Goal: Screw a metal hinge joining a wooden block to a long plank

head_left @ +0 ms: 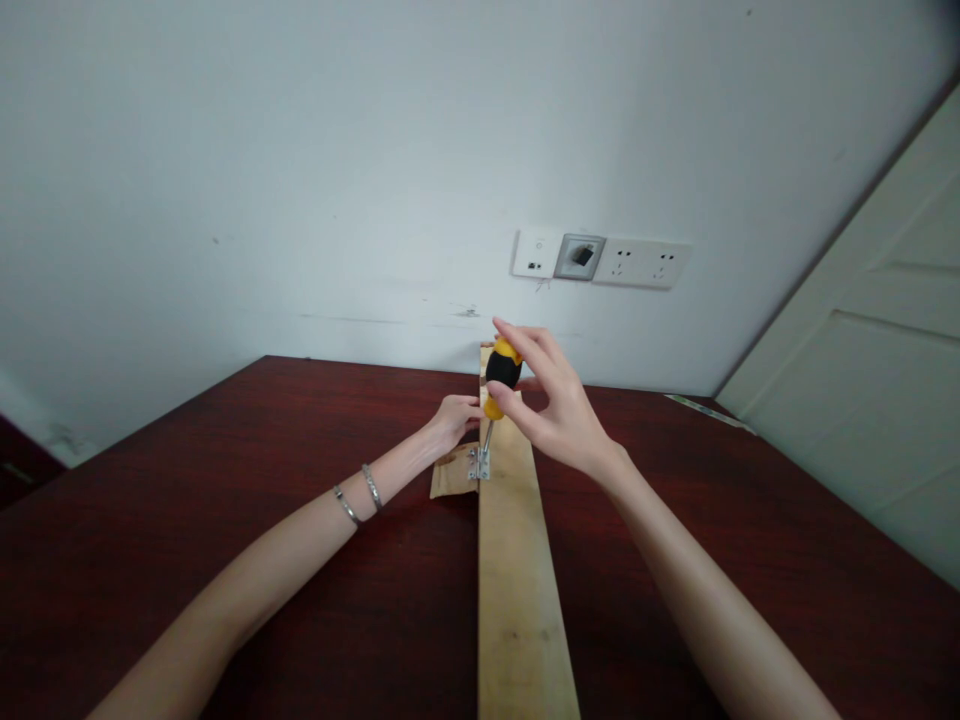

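My right hand [561, 408] is closed around the handle of a yellow-and-black screwdriver [503, 370], thumb and fingers on opposite sides. The screwdriver leans slightly, its shaft pointing down to a small metal hinge [480, 464]. One leaf of the hinge lies on a long wooden board [516, 560], the other on a short piece of wood [452, 474] to its left. My left hand [454, 420] rests against the board's left edge, just beyond the hinge; its fingertips are partly hidden, and I cannot tell whether it grips the board.
The dark red tabletop [360, 600] meets a white wall [300, 180] at the back. Wall sockets [642, 262] and a black plug [583, 256] sit above the table. A thin patterned strip [709, 411] lies at the back right, near a pale panelled door [885, 350].
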`<state>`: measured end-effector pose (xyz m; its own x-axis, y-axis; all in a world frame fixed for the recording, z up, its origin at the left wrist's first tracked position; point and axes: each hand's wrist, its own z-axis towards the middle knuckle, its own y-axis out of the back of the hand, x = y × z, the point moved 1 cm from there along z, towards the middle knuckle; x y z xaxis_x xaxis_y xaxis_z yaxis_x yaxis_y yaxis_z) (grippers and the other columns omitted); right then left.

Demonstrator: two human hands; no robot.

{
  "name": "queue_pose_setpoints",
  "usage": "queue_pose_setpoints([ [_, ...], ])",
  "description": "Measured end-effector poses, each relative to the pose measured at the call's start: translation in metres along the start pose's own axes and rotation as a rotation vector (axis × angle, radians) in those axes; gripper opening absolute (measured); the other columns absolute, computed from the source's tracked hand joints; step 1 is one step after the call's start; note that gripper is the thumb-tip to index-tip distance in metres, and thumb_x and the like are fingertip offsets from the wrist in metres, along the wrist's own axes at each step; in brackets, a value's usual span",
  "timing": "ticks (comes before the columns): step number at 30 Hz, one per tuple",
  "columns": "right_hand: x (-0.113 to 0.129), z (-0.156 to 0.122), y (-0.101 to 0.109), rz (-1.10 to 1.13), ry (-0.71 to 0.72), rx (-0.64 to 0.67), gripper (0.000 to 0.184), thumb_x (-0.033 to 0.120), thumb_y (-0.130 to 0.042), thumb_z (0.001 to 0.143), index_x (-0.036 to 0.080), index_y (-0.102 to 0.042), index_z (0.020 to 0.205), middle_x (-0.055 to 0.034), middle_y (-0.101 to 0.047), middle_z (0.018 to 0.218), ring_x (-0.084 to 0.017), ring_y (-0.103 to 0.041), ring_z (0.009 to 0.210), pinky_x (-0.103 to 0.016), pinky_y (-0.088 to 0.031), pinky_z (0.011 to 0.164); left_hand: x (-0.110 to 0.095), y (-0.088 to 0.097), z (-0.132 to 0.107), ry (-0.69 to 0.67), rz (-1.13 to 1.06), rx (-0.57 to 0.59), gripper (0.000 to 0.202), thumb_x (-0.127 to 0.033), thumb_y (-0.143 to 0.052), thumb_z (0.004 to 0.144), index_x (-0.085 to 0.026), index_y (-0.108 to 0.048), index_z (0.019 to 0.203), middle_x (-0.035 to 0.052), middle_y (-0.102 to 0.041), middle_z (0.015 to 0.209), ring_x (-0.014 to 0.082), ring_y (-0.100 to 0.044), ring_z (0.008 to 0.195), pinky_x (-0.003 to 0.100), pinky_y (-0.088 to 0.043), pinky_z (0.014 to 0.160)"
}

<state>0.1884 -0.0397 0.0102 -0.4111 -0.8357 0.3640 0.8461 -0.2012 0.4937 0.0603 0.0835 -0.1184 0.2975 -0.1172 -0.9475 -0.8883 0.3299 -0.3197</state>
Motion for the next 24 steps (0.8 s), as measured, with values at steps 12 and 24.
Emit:
queue_pose_setpoints([
  [12,-0.0033,0.0006,-0.0001,-0.062,-0.029,-0.053,0.049,0.032,-0.064,0.082,0.030,-0.052,0.129,-0.0084,-0.055,0.112,-0.023,-0.055,0.099,-0.039,-0.058,0.072,-0.0004,-0.0009,0.0007,-0.028,-0.007,-0.039,0.014,-0.012,-0.069,0.062,-0.013,-0.069,0.076,0.0069,-0.070,0.076,0.0151,-0.062,0.065,0.026,-0.048,0.061],
  [24,-0.0069,-0.0007,-0.0048,-0.049,0.016,-0.057,0.046,0.033,-0.064,0.083,0.028,-0.052,0.127,-0.0087,-0.056,0.116,-0.021,-0.056,0.097,-0.034,-0.059,0.067,-0.0014,-0.0043,0.0015,-0.014,-0.018,-0.053,0.011,-0.017,-0.070,0.065,-0.012,-0.070,0.075,0.0057,-0.067,0.068,0.0157,-0.062,0.068,0.027,-0.048,0.067],
])
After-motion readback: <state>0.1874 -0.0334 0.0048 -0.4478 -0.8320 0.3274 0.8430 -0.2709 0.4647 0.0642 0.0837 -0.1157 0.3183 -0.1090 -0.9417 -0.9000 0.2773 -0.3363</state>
